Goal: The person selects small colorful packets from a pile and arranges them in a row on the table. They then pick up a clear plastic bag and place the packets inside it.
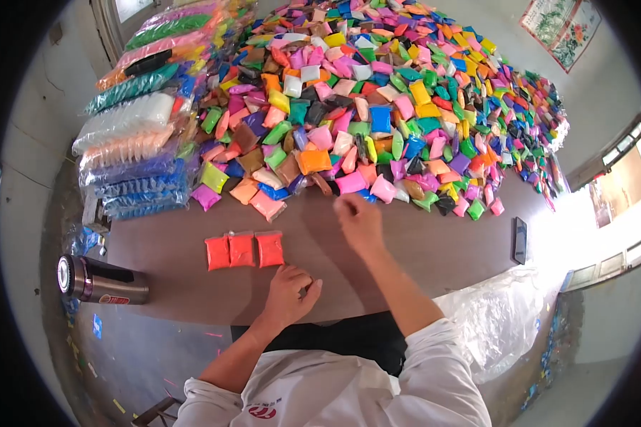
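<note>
Beside packets (351, 183), right grip (361, 225) unclear

The three packets (241, 250) are bright orange-red. The big pile (377, 107) is all mixed up: pink, green, yellow, orange, blue, purple, black, brown and white. The table (420, 242) is brown. The bottle (114, 281) is silver and black. The shirt (320, 391) is white with a red mark (262, 412). The phone (520, 240) is black.
</note>
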{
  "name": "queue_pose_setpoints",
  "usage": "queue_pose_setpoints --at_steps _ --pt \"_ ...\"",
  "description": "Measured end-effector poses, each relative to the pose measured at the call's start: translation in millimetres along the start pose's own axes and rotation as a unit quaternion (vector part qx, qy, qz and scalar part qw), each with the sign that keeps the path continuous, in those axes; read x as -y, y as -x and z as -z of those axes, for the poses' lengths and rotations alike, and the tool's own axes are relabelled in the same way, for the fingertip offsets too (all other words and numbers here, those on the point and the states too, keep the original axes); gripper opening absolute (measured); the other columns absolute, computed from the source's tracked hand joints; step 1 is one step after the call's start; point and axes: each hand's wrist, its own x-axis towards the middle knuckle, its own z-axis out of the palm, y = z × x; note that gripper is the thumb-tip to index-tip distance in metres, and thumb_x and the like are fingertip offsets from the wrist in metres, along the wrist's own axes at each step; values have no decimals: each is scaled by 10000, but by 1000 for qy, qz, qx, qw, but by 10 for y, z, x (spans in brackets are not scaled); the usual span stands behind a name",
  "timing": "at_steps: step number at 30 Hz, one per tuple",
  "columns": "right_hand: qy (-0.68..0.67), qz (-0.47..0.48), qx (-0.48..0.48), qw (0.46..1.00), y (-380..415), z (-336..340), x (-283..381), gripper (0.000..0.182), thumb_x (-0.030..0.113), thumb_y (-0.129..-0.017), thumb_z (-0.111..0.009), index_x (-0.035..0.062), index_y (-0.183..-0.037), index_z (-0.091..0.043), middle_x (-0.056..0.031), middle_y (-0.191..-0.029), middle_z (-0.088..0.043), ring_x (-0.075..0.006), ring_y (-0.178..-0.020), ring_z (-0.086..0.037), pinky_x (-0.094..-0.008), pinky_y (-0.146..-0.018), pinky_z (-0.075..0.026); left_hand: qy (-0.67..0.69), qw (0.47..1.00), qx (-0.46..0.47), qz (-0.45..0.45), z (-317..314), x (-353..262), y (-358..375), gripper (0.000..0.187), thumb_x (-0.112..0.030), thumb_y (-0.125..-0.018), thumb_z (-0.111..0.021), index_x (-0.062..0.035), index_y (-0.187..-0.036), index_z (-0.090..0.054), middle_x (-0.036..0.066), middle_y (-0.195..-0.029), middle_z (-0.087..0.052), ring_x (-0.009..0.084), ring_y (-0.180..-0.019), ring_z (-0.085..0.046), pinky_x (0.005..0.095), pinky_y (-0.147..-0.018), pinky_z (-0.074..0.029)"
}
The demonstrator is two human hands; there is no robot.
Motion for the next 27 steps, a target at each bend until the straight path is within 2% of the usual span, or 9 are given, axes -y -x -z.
queue_pose_setpoints --at_steps 2,4,10,13,16,20,23,25,27 --pt "31 20 -33 999 -365 238 -292 151 148 -909 -679 17 -982 -697 -117 -828 -696 -195 -754 -671 -330 -692 -519 -20 1000 13 -2 12 -29 -24 188 -113 -825 -716 -39 -685 -615 76 -710 -633 276 -714 -593 395 -732 -455" --pt "31 19 -47 998 -696 421 -155 146 138 -907 -668 24 -992 -703 -127 -830 -700 -229 -764 -689 -344 -707 -527 -50 998 35 4 15 -82 -44 221 -139 -824 -719 -56 -655 -603 72 -713 -629 269 -739 -604 402 -753 -467" --pt "170 191 -49 965 -1723 126 -214 288 151 -826 -716 51 -1095 -685 -156 -993 -721 -330 -966 -684 -432 -852 -524 -80 996 27 -25 -50 -68 -52 169 -114 -802 -741 -60 -688 -628 55 -716 -643 264 -703 -593 402 -733 -455" --pt "276 203 -47 938 -1993 -136 -86 454 140 -778 -722 94 -1227 -667 -190 -1137 -684 -372 -1086 -636 -454 -936 -500 -97 995 25 -16 -36 -110 -54 165 -116 -803 -745 -64 -704 -625 53 -715 -635 266 -711 -598 405 -727 -458" --pt "328 162 -77 927 -2159 -278 31 506 125 -763 -719 122 -1265 -650 -197 -1197 -655 -368 -1128 -608 -452 -972 -475 -86 996 13 -17 -47 -90 -34 172 -119 -810 -745 -64 -713 -615 52 -710 -625 271 -713 -601 407 -717 -458" --pt "326 221 -53 918 -2227 -234 -218 269 157 -770 -753 75 -1019 -692 -149 -978 -704 -364 -999 -628 -451 -868 -505 -87 996 31 -13 -28 -102 -30 178 -120 -826 -737 -60 -721 -607 58 -706 -621 277 -716 -603 406 -710 -458" --pt "213 292 -122 924 -2193 -128 -240 168 144 -823 -745 30 -887 -640 -109 -867 -688 -268 -873 -645 -392 -762 -522 -74 997 30 -15 3 -109 -54 162 -125 -849 -721 -50 -744 -623 67 -727 -637 285 -726 -606 405 -714 -463" --pt "51 157 -46 985 -1888 120 34 178 172 -876 -735 33 -874 -624 -59 -802 -655 -189 -771 -620 -335 -675 -503 -53 997 49 -6 47 -109 -60 141 -129 -867 -707 -41 -776 -644 81 -757 -656 297 -749 -616 408 -725 -472" --pt "-128 23 45 991 -1456 370 280 202 199 -921 -721 37 -868 -612 -14 -756 -619 -119 -696 -583 -280 -611 -473 -8 999 29 22 59 -36 -51 134 -150 -888 -694 -37 -822 -666 101 -798 -668 312 -774 -621 413 -746 -480"
